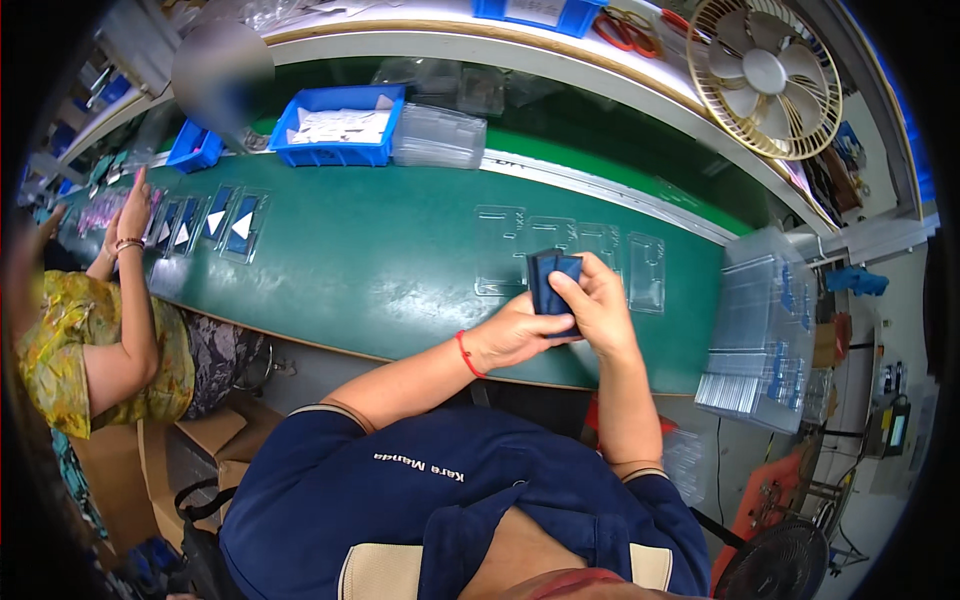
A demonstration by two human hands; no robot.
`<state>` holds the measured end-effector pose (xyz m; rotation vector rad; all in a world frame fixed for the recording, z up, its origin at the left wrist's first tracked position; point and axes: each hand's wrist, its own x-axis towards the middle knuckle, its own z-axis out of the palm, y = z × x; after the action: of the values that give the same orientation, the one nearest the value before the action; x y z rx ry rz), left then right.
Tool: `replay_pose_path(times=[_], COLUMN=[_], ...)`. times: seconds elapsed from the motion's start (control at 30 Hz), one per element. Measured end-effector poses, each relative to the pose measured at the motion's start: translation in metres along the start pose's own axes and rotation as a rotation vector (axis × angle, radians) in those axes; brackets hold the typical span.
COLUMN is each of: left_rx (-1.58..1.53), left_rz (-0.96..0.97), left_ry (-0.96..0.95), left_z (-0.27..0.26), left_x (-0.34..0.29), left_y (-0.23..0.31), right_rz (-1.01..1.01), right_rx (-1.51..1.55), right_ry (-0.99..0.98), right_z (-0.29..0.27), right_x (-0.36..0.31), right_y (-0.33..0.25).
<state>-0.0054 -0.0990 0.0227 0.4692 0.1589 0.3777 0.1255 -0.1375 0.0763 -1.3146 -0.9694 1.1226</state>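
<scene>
Both of my hands hold a small stack of dark blue flat pieces (552,278) over the near part of the green table (350,270); their exact kind I cannot tell. My left hand (512,332), with a red cord at the wrist, grips the stack's lower left edge. From the right, my right hand (603,308) closes on it, thumb pressed on the top piece. Behind and beside my hands lie several clear plastic blister trays (647,275) in a row. The hands and the stack partly hide the middle trays.
Clear trays stand stacked (750,330) at the table's right end. At the back are a blue bin (283,155) of white papers and more clear trays (440,138). A co-worker (110,340) sits left, near trays with blue pieces (240,222). A fan (765,72) stands on the shelf.
</scene>
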Motion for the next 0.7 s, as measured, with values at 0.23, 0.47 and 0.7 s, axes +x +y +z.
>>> replay_pose_path(times=[0.23,0.47,0.7], left_rx=[-0.078,-0.082,0.234], left_rz=[0.122,0.217,0.194], left_ry=[0.15,0.26,0.362], left_z=[-0.025,-0.036,-0.024], left_x=[-0.057,-0.096,-0.077], left_y=[0.025,0.04,0.046], right_rz=[0.143,-0.447,-0.401], right_rx=[0.165,-1.052,-0.79], right_ry=[-0.129,0.145,0.097], right_z=[0.026,0.045,0.035], right_x=[0.051,0.086,0.052], right_y=[0.016,0.046,0.027])
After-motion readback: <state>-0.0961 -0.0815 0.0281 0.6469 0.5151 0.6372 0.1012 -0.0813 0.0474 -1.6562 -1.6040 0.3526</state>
